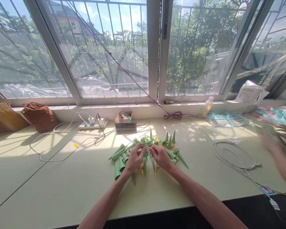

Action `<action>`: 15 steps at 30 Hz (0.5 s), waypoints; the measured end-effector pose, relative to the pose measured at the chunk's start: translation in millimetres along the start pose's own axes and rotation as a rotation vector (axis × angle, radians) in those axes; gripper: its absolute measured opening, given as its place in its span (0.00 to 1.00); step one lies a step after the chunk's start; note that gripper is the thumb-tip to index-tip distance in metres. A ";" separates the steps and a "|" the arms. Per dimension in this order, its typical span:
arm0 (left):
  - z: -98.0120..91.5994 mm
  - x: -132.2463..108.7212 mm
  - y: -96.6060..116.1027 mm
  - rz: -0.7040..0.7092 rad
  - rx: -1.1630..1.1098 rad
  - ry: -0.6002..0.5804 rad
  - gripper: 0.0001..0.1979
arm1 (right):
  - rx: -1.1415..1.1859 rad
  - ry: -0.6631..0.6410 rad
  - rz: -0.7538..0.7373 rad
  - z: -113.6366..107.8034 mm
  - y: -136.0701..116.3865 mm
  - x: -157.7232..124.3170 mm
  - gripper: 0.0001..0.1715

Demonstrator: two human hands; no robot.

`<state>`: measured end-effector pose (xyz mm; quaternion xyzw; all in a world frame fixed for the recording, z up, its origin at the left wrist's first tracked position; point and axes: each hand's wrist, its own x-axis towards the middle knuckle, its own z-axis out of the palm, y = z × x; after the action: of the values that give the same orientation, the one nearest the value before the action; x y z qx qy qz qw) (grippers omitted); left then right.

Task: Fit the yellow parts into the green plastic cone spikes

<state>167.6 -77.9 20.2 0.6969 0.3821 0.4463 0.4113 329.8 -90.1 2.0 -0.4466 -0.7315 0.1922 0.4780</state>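
Note:
A loose heap of green plastic spikes (122,164), cone-shaped with wider caps, lies on the table in front of me. Small yellowish pieces (141,168) are mixed in among them. My left hand (135,158) is over the middle of the heap, its thumb and fingers closed on a green plastic spike (144,142) whose tip points up. Close beside it, my right hand (160,156) has its fingertips pinched together near that spike. What those right fingers hold, if anything, is too small to make out.
Behind the heap stands a small open box (124,117), with a power strip (92,124) and cables to its left. On the right lie a coiled grey cable (235,165), turquoise packets (225,119) and a bottle (207,106). Another person's blurred hands (274,140) move at far right.

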 end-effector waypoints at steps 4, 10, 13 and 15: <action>0.2 1.4 -3.1 -0.017 -0.042 0.020 0.13 | -0.024 0.027 -0.022 -1.2 -4.8 0.5 0.17; -0.4 0.7 -2.8 -0.004 -0.006 -0.010 0.14 | -0.010 0.033 -0.031 -1.9 -5.5 0.2 0.16; 0.0 -0.8 -1.2 0.018 0.041 -0.032 0.13 | -0.014 0.040 -0.017 -0.7 -2.0 0.0 0.17; 0.4 -1.7 -0.1 0.038 0.058 -0.038 0.13 | -0.021 0.052 -0.005 0.3 0.3 0.2 0.19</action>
<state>167.4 -79.5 19.5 0.7240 0.3736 0.4296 0.3895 329.7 -89.7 1.8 -0.4548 -0.7218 0.1716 0.4926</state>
